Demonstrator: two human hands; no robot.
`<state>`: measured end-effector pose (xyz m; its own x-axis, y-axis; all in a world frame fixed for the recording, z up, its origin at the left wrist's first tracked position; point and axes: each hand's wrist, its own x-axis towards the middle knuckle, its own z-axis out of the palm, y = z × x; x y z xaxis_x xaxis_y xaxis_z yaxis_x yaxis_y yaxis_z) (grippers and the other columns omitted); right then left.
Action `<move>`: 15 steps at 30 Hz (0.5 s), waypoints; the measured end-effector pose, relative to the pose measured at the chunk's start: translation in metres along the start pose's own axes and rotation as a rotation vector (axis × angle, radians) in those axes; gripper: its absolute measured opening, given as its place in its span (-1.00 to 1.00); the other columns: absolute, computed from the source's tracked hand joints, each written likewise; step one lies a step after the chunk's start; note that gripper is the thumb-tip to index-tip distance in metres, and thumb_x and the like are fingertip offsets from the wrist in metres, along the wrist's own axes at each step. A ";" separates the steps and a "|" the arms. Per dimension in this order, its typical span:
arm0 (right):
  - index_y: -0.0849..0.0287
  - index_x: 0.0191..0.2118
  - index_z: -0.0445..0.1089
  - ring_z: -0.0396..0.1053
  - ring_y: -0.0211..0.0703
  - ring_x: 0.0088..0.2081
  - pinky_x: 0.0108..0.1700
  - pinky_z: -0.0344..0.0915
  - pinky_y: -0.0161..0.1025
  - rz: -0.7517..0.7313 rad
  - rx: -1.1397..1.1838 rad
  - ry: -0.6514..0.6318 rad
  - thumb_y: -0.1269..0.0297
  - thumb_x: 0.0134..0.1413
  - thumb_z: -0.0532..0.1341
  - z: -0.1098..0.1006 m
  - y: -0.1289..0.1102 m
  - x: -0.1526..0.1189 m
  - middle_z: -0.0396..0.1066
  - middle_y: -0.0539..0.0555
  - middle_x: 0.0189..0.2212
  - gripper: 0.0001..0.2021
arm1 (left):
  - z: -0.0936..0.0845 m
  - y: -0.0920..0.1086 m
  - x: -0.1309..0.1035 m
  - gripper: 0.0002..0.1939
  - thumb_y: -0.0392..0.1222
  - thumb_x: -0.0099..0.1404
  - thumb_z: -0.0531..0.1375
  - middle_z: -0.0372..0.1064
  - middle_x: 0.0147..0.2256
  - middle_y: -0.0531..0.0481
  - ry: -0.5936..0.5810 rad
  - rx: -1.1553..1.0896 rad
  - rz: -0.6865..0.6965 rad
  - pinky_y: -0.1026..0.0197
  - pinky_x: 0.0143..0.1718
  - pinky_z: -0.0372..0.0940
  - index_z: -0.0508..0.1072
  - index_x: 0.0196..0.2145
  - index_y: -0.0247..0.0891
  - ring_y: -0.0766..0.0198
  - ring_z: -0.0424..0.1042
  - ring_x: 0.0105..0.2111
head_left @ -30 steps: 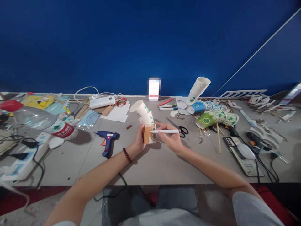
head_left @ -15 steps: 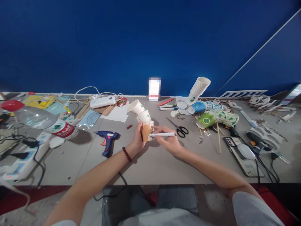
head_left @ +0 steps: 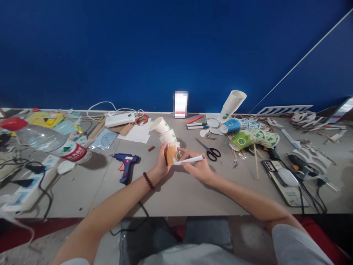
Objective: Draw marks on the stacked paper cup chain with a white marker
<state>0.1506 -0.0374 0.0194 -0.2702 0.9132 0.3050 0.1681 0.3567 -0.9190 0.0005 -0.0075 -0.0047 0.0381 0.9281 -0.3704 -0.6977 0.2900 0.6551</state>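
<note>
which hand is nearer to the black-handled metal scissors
Right. The right hand, holding a slim white marker, is close beside the scissors but apart from them; the left hand, holding a brown patterned paper cup, is farther off to the left.

Bent column of three paper cups (head_left: pixel 167 137), upper two white with green spots, the lowest orange-brown, held leaning left; slim white marker (head_left: pixel 193 159) nearly level, tip at the lowest cup's lower right.
</note>
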 end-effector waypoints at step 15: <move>0.08 -0.48 0.43 0.47 0.18 0.12 0.08 0.40 -0.02 0.025 0.012 -0.006 0.39 -0.06 0.22 0.000 -0.001 0.001 0.54 0.04 -0.48 -0.91 | -0.001 -0.001 0.001 -0.61 0.11 0.26 0.19 0.54 -0.35 -0.08 -0.032 0.003 0.027 0.21 -0.25 0.36 0.55 -0.27 -0.32 0.20 0.51 -0.35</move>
<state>0.1504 -0.0371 0.0210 -0.2714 0.9207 0.2803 0.1638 0.3312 -0.9293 0.0001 -0.0067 -0.0067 0.0421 0.9425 -0.3315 -0.6968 0.2655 0.6663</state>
